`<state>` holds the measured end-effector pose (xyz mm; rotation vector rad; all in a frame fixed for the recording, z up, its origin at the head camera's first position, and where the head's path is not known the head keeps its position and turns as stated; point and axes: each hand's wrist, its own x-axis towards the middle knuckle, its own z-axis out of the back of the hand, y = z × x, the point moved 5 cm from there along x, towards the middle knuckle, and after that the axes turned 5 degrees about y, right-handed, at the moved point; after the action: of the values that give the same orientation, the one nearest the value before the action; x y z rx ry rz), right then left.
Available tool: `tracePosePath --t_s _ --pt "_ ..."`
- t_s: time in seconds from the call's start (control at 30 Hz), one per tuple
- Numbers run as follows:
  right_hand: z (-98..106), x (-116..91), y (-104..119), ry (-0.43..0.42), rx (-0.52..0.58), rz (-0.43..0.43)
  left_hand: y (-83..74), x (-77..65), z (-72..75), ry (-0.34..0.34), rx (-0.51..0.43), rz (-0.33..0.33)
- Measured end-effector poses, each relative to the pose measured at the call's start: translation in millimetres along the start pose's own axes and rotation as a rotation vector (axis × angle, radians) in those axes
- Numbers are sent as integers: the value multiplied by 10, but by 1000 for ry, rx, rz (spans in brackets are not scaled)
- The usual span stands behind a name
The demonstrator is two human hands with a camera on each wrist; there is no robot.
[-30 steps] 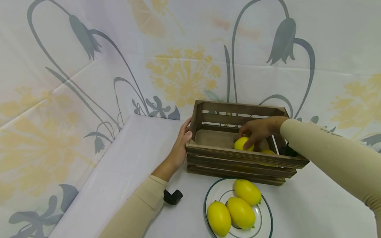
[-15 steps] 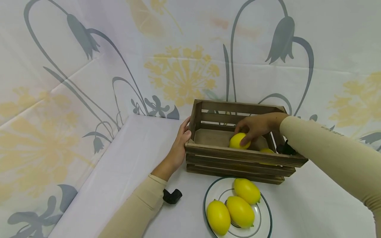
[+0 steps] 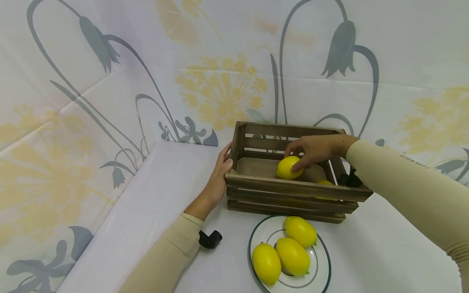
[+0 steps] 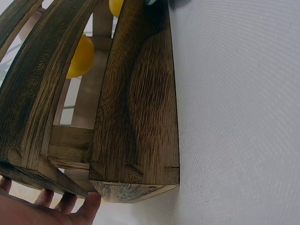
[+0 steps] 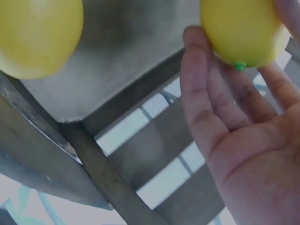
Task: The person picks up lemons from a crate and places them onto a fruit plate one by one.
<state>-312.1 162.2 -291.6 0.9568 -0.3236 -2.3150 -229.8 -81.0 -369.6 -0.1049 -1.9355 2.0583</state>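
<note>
My right hand [image 3: 311,149] reaches inside the dark wooden slatted crate [image 3: 289,185] and pinches a lemon [image 3: 289,167] between thumb and fingers. In the right wrist view the lemon [image 5: 243,30] shows a green tip, with the fingers round its sides. A second lemon [image 3: 324,183] lies at the crate's right end, partly hidden by the front slats. My left hand [image 3: 220,173] rests against the outside of the crate's left end, its fingers extended along the wood. The left wrist view shows those fingertips [image 4: 89,204] at the crate's lower slats.
A clear glass plate [image 3: 327,264] with several lemons [image 3: 293,256] stands in front of the crate on the white tabletop [image 3: 176,179]. Behind the crate hangs a flower-printed cloth [image 3: 227,49]. A black device [image 3: 210,239] sits by the left sleeve.
My right hand has carried the lemon left and a little upward inside the crate. The left hand has stayed at the crate's end. The whole scene shifts slightly left in view.
</note>
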Motion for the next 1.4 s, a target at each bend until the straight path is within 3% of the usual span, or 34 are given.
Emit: tracePosePath --t_s 0.5,0.7,1.07,1.4 --pt "163 -187 175 -101 44 9 9 11 18 10 10 -5" --pt "203 -304 259 -157 -13 16 -8 -3 14 15 -7 -15" --pt "144 -453 248 -254 23 52 -38 -13 -5 -7 16 -14" --pt "83 -587 303 -302 96 88 -86 -31 3 -8 -66 -20"
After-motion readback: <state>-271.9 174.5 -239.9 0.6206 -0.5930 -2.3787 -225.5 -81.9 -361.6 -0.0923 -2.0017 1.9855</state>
